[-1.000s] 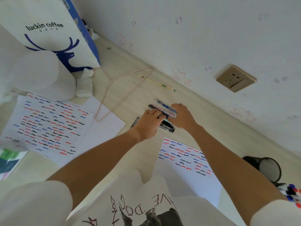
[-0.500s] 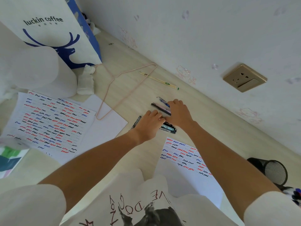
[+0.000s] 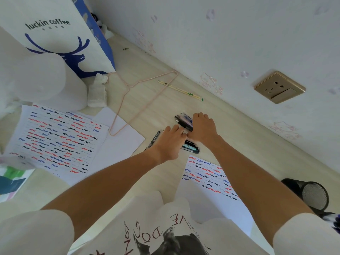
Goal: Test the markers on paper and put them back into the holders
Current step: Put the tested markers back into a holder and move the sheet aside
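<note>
Head view: both hands on the marker pile (image 3: 185, 124) on the floor. Right hand (image 3: 202, 127) curled over the top markers, left hand (image 3: 171, 142) fingers flat alongside. Mesh holder (image 3: 311, 195) well right, beside scribbled paper (image 3: 207, 173).

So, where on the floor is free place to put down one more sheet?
Bare floor lies between the hanger and the wall, past the chopsticks. Crowded: around the markers under both hands, and the left paper stack.
</note>
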